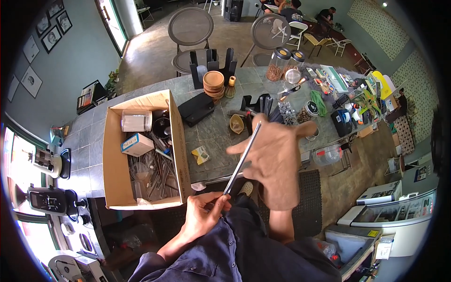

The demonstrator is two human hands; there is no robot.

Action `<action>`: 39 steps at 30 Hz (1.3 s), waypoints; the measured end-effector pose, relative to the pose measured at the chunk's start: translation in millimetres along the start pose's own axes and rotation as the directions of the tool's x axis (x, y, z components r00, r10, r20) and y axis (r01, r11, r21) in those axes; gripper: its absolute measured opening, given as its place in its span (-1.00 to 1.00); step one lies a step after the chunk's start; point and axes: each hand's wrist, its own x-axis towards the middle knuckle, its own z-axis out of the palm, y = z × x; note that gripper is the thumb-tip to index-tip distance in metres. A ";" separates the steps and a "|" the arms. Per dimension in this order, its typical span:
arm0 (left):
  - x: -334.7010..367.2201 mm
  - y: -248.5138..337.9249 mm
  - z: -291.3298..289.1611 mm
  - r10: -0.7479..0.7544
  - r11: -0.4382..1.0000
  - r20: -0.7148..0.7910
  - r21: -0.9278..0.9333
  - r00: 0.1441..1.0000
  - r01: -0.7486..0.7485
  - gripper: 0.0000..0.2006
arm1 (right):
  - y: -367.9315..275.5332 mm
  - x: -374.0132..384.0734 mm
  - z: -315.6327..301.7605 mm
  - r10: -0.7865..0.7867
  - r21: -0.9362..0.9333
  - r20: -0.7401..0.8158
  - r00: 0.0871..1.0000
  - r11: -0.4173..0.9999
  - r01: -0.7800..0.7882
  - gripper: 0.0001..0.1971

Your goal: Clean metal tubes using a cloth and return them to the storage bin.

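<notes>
My left hand [206, 214] pinches the lower end of a slim silver rod [243, 157], which slants up and to the right. My right hand [276, 157] is covered by a brown cloth-like glove that ends at the wrist. Its fingers look spread, and it is behind the rod's upper part; I cannot tell if the two touch. To the left of my hands, an open cardboard box [112, 160] holds many thin sticks, a clear jar [136, 121] and a small white-and-blue carton [137, 144].
On the grey tiled counter [206, 136] lie a black case [196, 108], a yellow packet [200, 155] and a small bowl [236, 124]. Stacked wooden bowls [213, 84], a bamboo whisk [230, 87] and lidded jars [278, 65] stand farther back. Clutter crowds the right. Round-backed chairs [190, 27] stand beyond.
</notes>
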 end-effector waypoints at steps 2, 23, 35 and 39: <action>5.8 2.1 5.1 -0.009 1.000 0.007 0.001 1.000 0.009 -0.83 | 5.2 0.0 -9.3 -0.074 -0.148 0.021 0.997 0.986 0.077 -0.68; 108.3 36.6 61.3 0.147 0.980 -0.174 -0.107 0.974 -0.168 -0.91 | -3.2 -25.0 3.4 0.059 0.333 0.470 0.881 -0.936 -0.115 -0.40; 241.6 76.7 110.8 0.281 0.932 -0.630 -0.001 0.724 -0.362 -0.81 | -86.4 -30.7 -89.3 -0.172 -0.213 0.486 0.857 -0.974 -0.075 -0.17; 295.8 31.0 145.8 0.517 0.855 -0.424 0.294 0.744 -0.427 -0.90 | -112.9 -34.8 -81.1 -0.292 -0.871 0.045 0.955 -0.480 -0.106 -0.41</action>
